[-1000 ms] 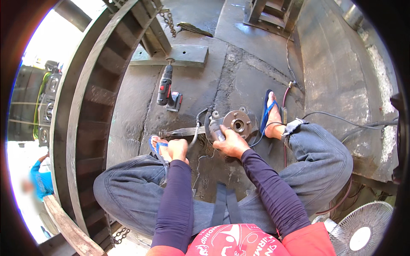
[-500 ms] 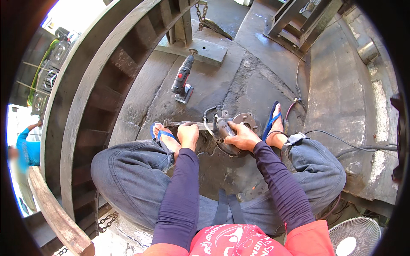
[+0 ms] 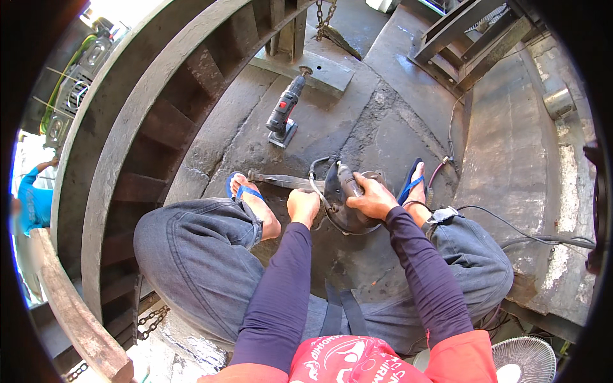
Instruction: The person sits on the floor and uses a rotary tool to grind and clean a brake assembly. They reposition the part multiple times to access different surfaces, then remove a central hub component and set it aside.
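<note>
- While I squat on the grimy steel floor [image 3: 357,121], my right hand [image 3: 372,199] is clenched over the body of an angle grinder [image 3: 345,191], which sits low between my feet, just ahead of my knees.
- My left hand [image 3: 302,205] is closed on the near end of a flat metal bar [image 3: 281,181], pinning it to the floor just left of the grinder.
- I judge the grinder heavy and rigid, with a rounded housing that fills the palm; the safe hold is on top of the body, well back from the guard and disc, which my hand mostly hides.
- The bar looks stiff and thin, likely to chatter or slide on this smooth plate unless pressed down, so I hold it near the working end.
- The bar's long axis runs left to right, from beside my left sandal [image 3: 242,189] toward the grinder; the grinder's body points away from me and slightly left.
- Its power cable [image 3: 511,226] trails off to the right, past my right sandal [image 3: 412,182] and across my knee.
- Farther off, a cordless drill [image 3: 285,113] lies on the floor near a steel plate.
- To the left curves a ribbed steel frame [image 3: 121,153]; a fan [image 3: 523,360] stands near right.
</note>
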`<action>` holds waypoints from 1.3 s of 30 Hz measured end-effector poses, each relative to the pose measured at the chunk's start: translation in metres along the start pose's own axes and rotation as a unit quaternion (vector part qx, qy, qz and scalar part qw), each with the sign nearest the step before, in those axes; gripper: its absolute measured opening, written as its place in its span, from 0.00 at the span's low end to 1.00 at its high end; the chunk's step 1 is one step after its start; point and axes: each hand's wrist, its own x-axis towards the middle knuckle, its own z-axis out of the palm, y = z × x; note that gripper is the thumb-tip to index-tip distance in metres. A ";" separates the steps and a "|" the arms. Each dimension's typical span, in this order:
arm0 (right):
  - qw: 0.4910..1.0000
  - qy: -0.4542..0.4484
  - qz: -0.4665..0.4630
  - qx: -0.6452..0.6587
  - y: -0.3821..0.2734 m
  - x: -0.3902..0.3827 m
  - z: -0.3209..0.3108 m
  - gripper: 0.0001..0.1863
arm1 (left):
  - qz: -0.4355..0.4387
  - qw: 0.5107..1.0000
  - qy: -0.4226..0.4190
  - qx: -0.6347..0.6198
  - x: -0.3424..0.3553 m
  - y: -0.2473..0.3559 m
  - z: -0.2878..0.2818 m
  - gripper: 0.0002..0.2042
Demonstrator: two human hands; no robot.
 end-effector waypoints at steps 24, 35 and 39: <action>0.977 -0.071 -0.082 -0.184 -0.013 -0.011 -0.025 0.48 | -0.079 0.963 -0.119 0.227 -0.037 0.015 -0.036 0.14; 0.961 -0.087 -0.118 -0.235 -0.023 -0.012 -0.026 0.45 | -0.068 0.970 -0.152 0.175 -0.040 0.005 -0.012 0.13; 0.964 -0.093 -0.108 -0.226 -0.022 -0.025 -0.018 0.46 | -0.067 0.970 -0.170 0.160 -0.041 0.008 -0.011 0.14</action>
